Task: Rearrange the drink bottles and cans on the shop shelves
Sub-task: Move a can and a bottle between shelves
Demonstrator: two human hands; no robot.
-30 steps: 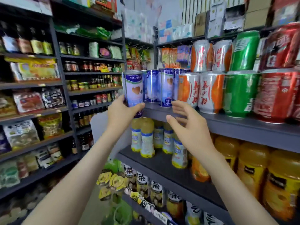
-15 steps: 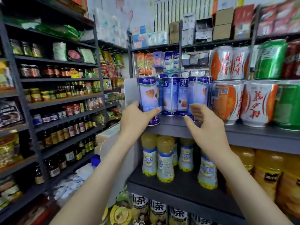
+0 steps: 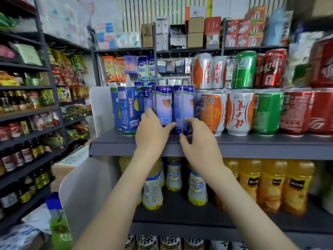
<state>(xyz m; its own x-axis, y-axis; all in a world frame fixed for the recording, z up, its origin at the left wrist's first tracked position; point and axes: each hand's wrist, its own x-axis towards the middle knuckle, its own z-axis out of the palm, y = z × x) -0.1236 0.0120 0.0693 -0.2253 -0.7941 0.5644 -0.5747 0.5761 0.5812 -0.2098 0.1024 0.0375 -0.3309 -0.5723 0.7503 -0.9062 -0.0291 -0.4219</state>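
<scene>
A tall lilac-and-blue can with a heart (image 3: 163,103) stands at the front of the grey upper shelf (image 3: 115,147). My left hand (image 3: 153,131) grips its lower part, fingers on its left side and thumb across its front. A matching can (image 3: 184,107) stands right beside it. My right hand (image 3: 198,141) is at that can's base, its loosely bent fingertips touching the can's front and holding nothing. Darker blue cans (image 3: 128,109) stand just to the left.
Right of the lilac cans stand orange-and-white cans (image 3: 212,112), green cans (image 3: 266,112) and red cans (image 3: 297,110), with more stacked on top. Yellow drink bottles (image 3: 153,186) and orange juice bottles (image 3: 272,184) fill the shelf below. Sauce bottles line the racks at left.
My left hand has carried the heart can rightwards from the shelf's left end and set it beside the matching can. My right hand has come in to touch that neighbouring can.
</scene>
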